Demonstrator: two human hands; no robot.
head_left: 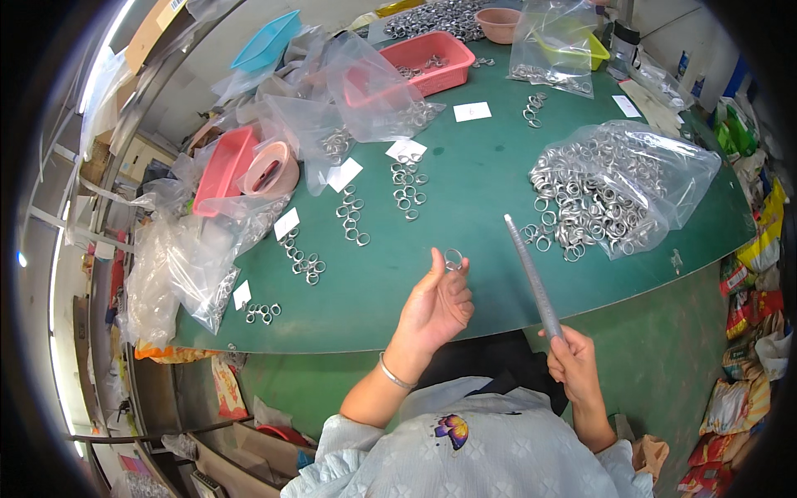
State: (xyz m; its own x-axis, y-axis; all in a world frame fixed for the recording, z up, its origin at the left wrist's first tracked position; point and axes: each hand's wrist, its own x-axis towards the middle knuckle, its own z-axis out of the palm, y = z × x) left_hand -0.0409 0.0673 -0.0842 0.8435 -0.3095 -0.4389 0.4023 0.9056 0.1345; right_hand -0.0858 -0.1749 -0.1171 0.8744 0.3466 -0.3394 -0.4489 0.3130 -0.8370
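Between the thumb and fingers of my left hand (437,303) a silver ring (452,259) is pinched, held up over the near side of the green table (481,187). My right hand (572,358) grips the thick end of a tapered grey ring mandrel (533,278), whose thin tip points up and away. Ring and mandrel are apart. Beyond the mandrel, to the right, a big heap of silver rings (573,195) spills from a clear plastic bag (672,178). Small groups of rings (351,217) lie in rows at the left and middle, beside white paper slips (344,175).
Pink-red bins (448,66) (224,170), a round pink bowl (274,170) and clear bags of rings (203,282) line the table's left and far sides. Another ring pile (432,18) sits at the back. Coloured sacks (739,357) are stacked on the floor at right.
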